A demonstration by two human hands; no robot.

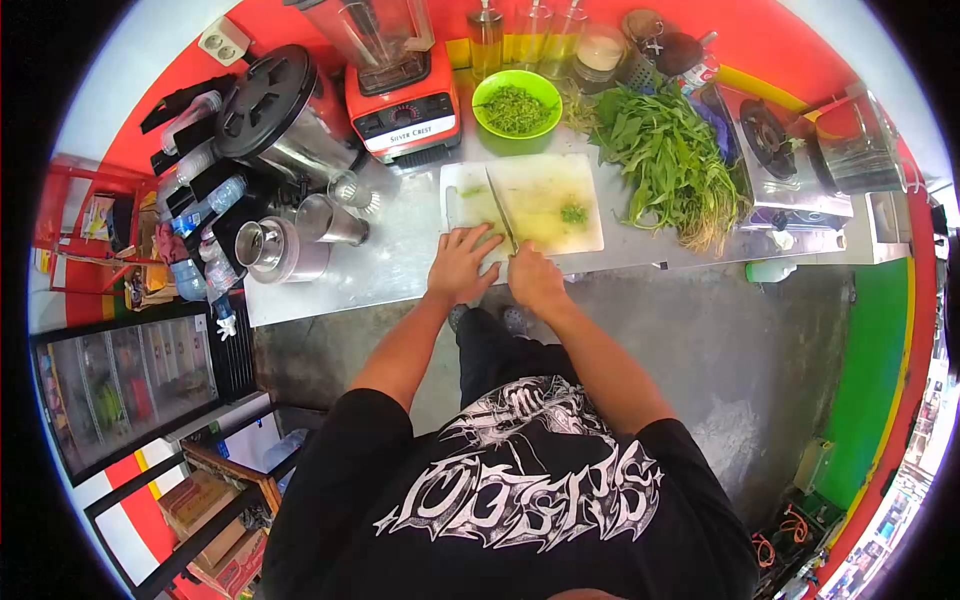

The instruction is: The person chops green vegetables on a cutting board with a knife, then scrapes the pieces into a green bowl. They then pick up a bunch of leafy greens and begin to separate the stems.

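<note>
The right hand (536,280) is closed around the handle of a knife (502,215); the blade runs away from the person across the white cutting board (545,185), leaning slightly left; the left hand (462,262) lies open and flat on the board's near edge, just left of the blade, holding nothing that can be made out; a small heap of chopped greens (573,213) sits right of the blade, nearer the right hand; a bunch of leafy stems (670,160) lies beyond the board's right edge.

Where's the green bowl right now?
Head view: the green bowl sits just behind the cutting board, between the red blender on its left and the leafy greens on its right, beyond the knife in the right hand.
</note>
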